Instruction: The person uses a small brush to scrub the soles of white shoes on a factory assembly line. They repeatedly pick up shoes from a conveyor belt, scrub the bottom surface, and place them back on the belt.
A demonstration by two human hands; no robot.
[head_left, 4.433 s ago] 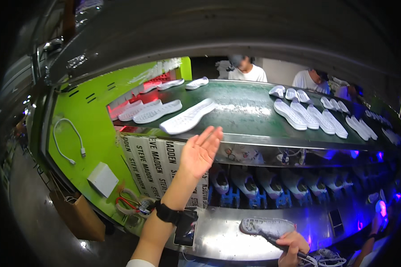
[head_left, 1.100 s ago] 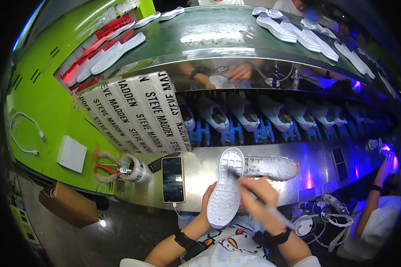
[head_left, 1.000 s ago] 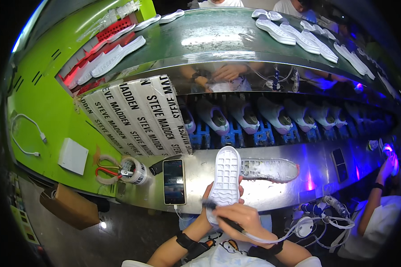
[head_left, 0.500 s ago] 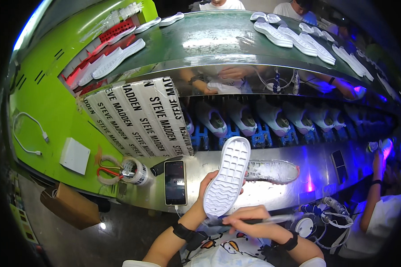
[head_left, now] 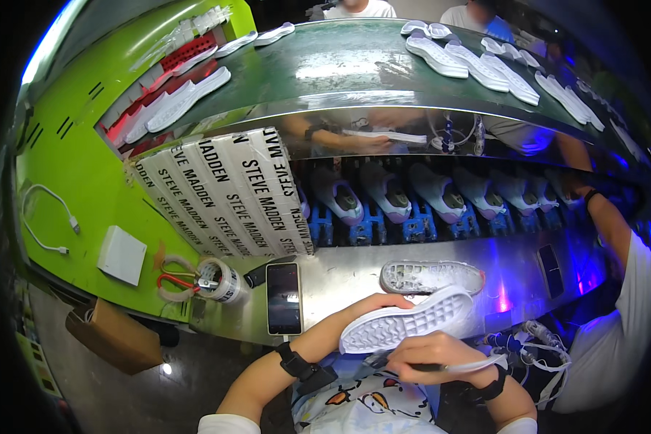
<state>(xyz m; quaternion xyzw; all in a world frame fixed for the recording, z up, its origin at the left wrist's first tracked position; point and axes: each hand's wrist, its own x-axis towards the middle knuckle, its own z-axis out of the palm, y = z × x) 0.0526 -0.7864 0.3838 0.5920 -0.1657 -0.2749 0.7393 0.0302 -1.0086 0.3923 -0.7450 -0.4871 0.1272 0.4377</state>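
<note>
A white shoe sole [head_left: 405,322] with a grid and wavy ribs inside lies slanted in my left hand [head_left: 376,304], which grips its far edge; part of the fingers is hidden behind it. My right hand [head_left: 439,352] is closed round a slim pen-like tool [head_left: 477,364] with a pale, see-through end trailing toward the wrist. The tool's dark tip end is near the sole's near edge; whether it touches cannot be made out. Just beyond the held sole, another sole [head_left: 432,278], whitish with a grey rim, rests on the metal bench [head_left: 340,275].
Left of my hands are a phone [head_left: 283,298], a tub with scissors [head_left: 228,283] and a taped box [head_left: 224,192]. Shoes [head_left: 389,194] stand on blue holders under the green conveyor [head_left: 333,61], which carries more white soles [head_left: 435,56]. A co-worker's arm [head_left: 607,220] reaches in at right.
The held sole has tipped from upright to slanting rightward and moved lower right. My right hand has shifted slightly right with the tool. The co-worker's arm at right now reaches toward the shoes.
</note>
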